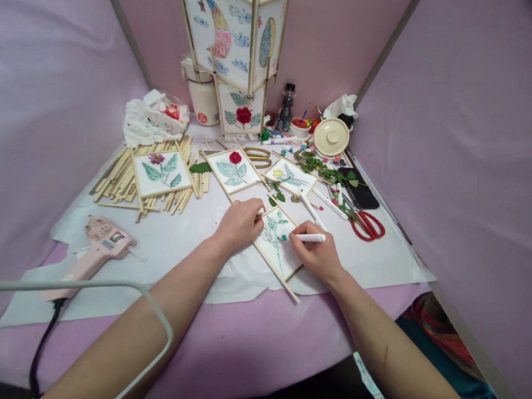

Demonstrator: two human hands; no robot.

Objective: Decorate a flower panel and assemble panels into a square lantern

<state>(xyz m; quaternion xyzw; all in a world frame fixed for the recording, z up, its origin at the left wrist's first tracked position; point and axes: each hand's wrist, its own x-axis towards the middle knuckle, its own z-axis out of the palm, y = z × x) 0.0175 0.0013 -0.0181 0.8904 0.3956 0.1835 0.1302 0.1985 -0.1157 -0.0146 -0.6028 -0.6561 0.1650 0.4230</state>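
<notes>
My right hand (315, 253) grips a white marker pen (312, 237) with a green tip end. That end is over a framed paper panel (288, 257) with green leaves and a dotted stem drawn on it. On the panel's upper left edge rests my left hand (243, 224), its fingers curled closed. A bit of white shows at those fingertips, too small to name. The panel lies tilted on the table, bordered by thin wooden sticks; both hands cover parts of it.
Finished-looking flower panels (163, 174) lie behind, one on a pile of wooden sticks (110, 177). A pink glue gun (103, 248) with its cable is at left. Red-handled scissors (367, 225), a black phone (360, 189) and leafy sprigs (320, 165) lie right. A lantern (237, 59) stands behind.
</notes>
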